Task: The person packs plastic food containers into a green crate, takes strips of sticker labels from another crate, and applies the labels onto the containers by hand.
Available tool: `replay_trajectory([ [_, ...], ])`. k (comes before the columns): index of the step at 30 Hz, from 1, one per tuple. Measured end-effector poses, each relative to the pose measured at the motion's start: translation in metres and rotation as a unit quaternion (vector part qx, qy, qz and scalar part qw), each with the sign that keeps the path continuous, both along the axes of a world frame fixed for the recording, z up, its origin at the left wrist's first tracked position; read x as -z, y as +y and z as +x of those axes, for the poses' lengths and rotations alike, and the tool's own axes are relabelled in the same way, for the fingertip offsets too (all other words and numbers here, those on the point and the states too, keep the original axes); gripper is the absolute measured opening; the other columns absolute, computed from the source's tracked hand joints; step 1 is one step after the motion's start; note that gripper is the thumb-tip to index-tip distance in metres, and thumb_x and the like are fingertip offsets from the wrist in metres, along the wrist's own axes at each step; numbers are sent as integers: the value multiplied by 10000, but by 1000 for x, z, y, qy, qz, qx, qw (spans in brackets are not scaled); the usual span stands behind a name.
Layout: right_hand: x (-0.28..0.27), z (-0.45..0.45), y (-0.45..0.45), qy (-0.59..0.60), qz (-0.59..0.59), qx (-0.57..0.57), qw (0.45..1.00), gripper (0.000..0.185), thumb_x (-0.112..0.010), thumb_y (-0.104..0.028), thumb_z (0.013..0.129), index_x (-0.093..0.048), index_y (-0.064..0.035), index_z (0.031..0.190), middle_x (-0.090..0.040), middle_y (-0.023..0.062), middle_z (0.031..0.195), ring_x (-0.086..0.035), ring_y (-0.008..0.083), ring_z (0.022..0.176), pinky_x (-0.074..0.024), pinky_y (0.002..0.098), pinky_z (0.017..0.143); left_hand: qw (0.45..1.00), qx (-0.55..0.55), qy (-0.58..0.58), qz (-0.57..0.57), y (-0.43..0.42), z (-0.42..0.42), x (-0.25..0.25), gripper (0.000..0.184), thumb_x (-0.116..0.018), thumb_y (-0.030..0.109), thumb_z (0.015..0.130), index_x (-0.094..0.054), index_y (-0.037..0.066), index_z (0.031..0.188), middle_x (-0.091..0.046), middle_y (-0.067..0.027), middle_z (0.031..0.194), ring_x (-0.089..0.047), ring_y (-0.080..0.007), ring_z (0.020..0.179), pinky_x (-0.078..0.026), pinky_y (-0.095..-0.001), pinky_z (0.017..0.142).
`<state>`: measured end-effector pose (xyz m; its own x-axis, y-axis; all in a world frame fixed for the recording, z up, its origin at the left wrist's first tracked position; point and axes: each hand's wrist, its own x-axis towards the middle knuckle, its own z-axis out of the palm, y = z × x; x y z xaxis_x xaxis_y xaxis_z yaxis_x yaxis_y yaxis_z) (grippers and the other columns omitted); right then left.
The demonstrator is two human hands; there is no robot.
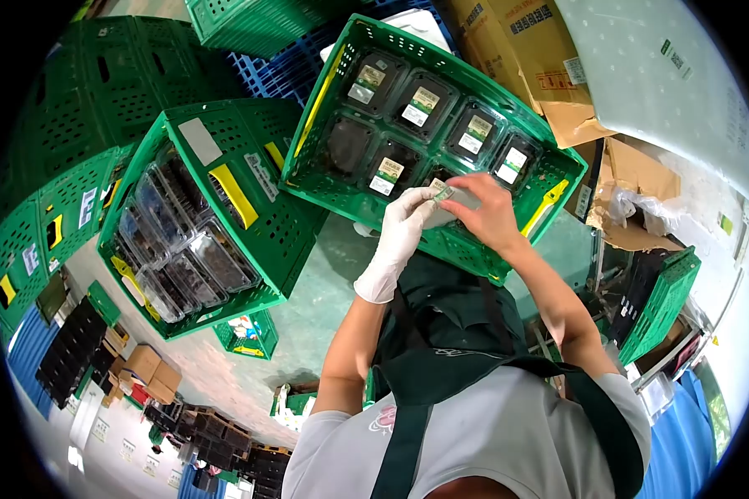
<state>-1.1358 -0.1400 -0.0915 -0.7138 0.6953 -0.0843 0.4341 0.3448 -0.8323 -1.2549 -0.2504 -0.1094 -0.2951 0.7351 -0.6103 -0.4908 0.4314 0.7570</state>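
The white-gloved left hand [401, 229] and bare right hand [491, 205] pinch a small green-and-white label [443, 194] between their fingers, above the green plastic crate [308, 168], neither nearer; its long axis is unclear.

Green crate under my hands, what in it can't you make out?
All in the head view:
Box in the front row: mostly hidden by the left hand and right hand.
Small label between the fingers: print too small, partly covered.
Other boxes' labels: fine print too small.
Exact contents of the boxes: too dark.
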Motion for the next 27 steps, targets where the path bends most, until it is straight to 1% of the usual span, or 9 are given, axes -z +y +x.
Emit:
replay_trajectory([
  [3, -1, 1, -7, -26, -140, 54, 988, 244, -720, -151, 692, -641, -25, 886, -646, 97, 842, -626, 223, 764, -496, 304, 692, 1000, 19, 20, 6, -3, 1, 1, 157, -522, 49, 844, -610, 0, 964, -596, -4, 941, -517, -74, 855, -398, -195, 758],
  [7, 5, 5, -8, -7, -176, 66, 982, 212, -697, -129, 725, -627, -19, 893, -662, 78, 794, -633, 139, 683, -493, 258, 654, 999, -36, -34, -20, -3, 10, 5, 168, -558, 10, 828, -610, 4, 988, -579, -17, 967, -520, -81, 878, -422, -217, 783],
  [9, 5, 5, -7, -12, -217, 85, 972, 204, -695, -130, 734, -616, -21, 888, -664, 73, 786, -624, 115, 668, -486, 249, 637, 996, -55, 66, -15, 2, 16, -1, 296, -586, 11, 818, -553, -14, 1111, -549, -65, 1110, -527, -119, 962, -432, -230, 814],
  [11, 6, 5, -6, -17, -258, 102, 960, 198, -692, -130, 743, -604, -22, 883, -665, 69, 778, -614, 91, 654, -479, 240, 620, 995, -100, 5, -2, 7, 16, -6, 339, -586, 19, 822, -529, -11, 1154, -564, -63, 1075, -527, -106, 951, -427, -218, 812],
  [13, 9, 7, -3, -75, -276, 95, 953, 175, -682, -126, 760, -581, -28, 865, -666, 65, 780, -591, 65, 624, -462, 245, 580, 995, -50, -89, -18, 4, 11, 2, 316, -582, 27, 826, -550, -1, 1139, -592, -53, 1011, -538, -83, 898, -430, -205, 792],
  [15, 13, 8, -4, -87, -270, 86, 955, 157, -681, -119, 749, -580, -36, 835, -656, 58, 750, -591, 106, 594, -457, 274, 555, 997, -40, -63, -37, 2, 10, 2, 246, -584, 38, 828, -592, -5, 1069, -620, -33, 916, -552, -66, 814, -439, -192, 740],
  [18, 21, 7, -2, -55, 30, -11, 998, 136, -683, -135, 713, -599, -67, 795, -616, 52, 709, -578, 236, 666, -465, 308, 554, 991, 4, 70, -113, -1, 10, 8, 165, -601, 48, 809, -628, -19, 958, -636, -20, 797, -558, -58, 706, -447, -192, 647],
  [21, 32, 4, -1, -22, 112, -67, 991, 117, -675, -122, 706, -603, -72, 783, -616, 43, 721, -575, 224, 681, -466, 322, 558, 981, 43, 134, -132, -4, 8, 15, 167, -615, 54, 796, -632, -19, 945, -641, -29, 787, -568, -62, 703, -456, -203, 644],
  [27, 59, -11, 1, -14, 37, -80, 996, 102, -647, -106, 716, -598, -65, 796, -611, 64, 751, -564, 256, 752, -473, 344, 612, 969, 11, 202, -142, -9, -8, 32, 160, -673, 104, 746, -643, -6, 858, -648, -58, 722, -567, -66, 652, -463, -223, 622],
])
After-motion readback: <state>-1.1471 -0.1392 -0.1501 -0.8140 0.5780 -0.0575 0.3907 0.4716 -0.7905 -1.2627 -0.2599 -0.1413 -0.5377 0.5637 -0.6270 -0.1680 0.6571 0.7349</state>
